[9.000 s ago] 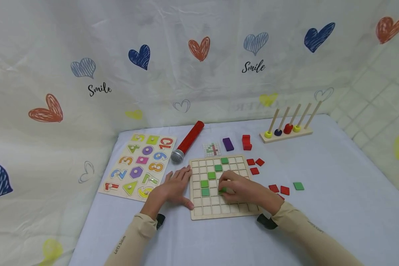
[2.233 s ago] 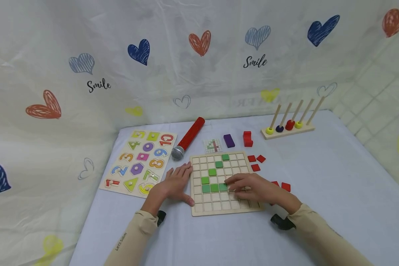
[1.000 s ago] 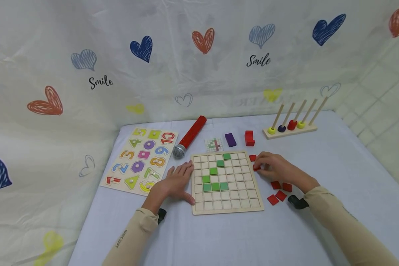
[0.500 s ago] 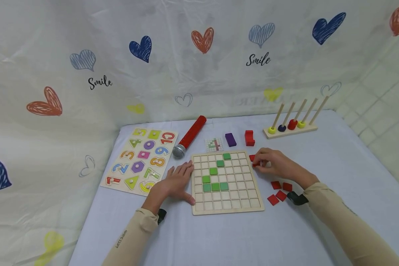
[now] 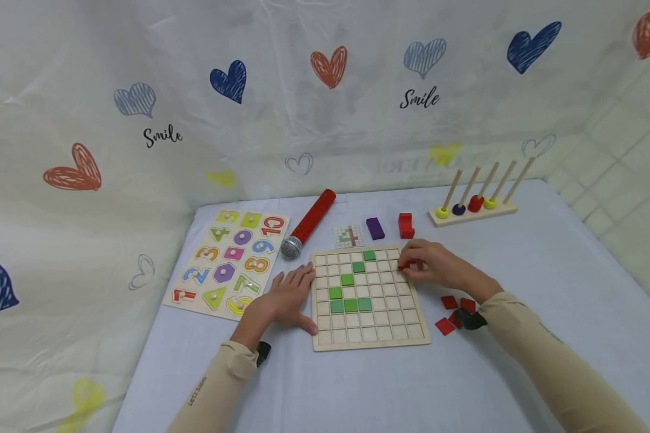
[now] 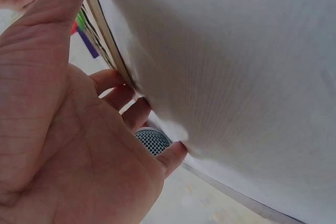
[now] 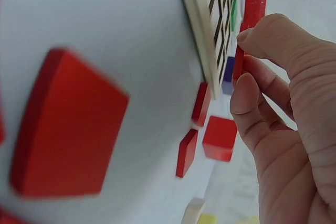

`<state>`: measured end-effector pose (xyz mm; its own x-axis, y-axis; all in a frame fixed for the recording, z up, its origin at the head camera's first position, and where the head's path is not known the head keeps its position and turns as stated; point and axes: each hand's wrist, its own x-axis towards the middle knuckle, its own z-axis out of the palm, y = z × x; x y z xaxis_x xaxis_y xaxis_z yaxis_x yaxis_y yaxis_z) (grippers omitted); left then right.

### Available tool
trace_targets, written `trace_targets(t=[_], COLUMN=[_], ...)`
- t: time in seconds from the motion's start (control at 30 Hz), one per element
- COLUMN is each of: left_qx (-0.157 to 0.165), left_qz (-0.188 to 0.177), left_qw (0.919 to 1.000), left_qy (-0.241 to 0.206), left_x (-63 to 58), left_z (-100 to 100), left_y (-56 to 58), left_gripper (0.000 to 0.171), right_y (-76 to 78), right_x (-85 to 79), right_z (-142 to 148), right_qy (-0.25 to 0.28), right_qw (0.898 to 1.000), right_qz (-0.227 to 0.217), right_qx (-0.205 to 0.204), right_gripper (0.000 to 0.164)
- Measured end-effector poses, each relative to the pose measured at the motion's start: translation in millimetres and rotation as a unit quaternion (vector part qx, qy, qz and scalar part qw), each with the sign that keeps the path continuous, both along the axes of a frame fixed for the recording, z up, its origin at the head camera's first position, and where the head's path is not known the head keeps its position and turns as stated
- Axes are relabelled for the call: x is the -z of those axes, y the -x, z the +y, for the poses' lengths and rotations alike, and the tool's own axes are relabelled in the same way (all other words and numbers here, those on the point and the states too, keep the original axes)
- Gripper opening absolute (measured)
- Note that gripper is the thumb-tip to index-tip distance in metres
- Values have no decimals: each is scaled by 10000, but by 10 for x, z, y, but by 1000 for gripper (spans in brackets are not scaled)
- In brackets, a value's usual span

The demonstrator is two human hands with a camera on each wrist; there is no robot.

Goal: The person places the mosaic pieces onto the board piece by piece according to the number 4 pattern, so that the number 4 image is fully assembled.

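In the head view a wooden grid board (image 5: 384, 337) lies at the table's middle, with several green tiles (image 5: 351, 305) set in its squares. My left hand (image 5: 288, 304) rests on the table, fingers spread and straight, with fingertips and thumb at the board's left edge. Over the board's upper right edge, my right hand (image 5: 436, 264) pinches a red tile (image 7: 239, 62) between thumb and fingers. The right wrist view shows that tile held on edge, raised above the table. Two loose red tiles (image 7: 201, 103) lie beside the board there, hidden behind my right hand in the head view.
Several red tiles (image 5: 445, 326) lie near my right wrist. Behind the board are a printed pattern card (image 5: 349, 236), a purple block (image 5: 375, 228) and a red block (image 5: 406, 225). A red microphone (image 5: 311, 219) and number puzzle (image 5: 224, 270) sit left, a peg abacus (image 5: 471, 213) back right.
Green tiles were added to the board, and the loose green one at right is gone. My right hand left the board, picked up a red tile and moved left. The left hand stayed put.
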<state>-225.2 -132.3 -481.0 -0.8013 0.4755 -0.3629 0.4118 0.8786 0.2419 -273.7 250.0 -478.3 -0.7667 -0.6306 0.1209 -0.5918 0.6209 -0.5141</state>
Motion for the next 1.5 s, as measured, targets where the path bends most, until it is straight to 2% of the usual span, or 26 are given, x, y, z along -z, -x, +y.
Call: trace_targets(t=[0.13,0.3,0.57,0.93,1.07,1.3,1.5], left_qx=[-3,-32,25,-14,-50,-51,-33], left_qz=[-18,-63,-38,-17,-44,-28,-53], left_qw=[10000,10000,10000,10000,10000,10000,10000], left_qy=[32,30,1,34,9,18,2], left_x=[2,4,1,-28,-29,-12,-4], left_z=[-4,-3,25,35,27,12,4], left_y=[1,1,0,-6,-7,4,-2], left_gripper=[129,130,127,128,129,130,129], right_y=[40,91,144,115,100,144,172], right_x=[7,27,64,120,128,87,5], right_z=[-122,-306,-521,-598,-624,-682,-739], right_qy=[48,162,16,196,229,-27,-185], right_qw=[9999,9988,9974,9971,9977,9957,9973], right_qz=[-53,-59,149,418,468,798,574], right_qx=[-120,-456,-711,-597,-442,-468,-429], right_gripper=[13,9,11,13,15,13,13])
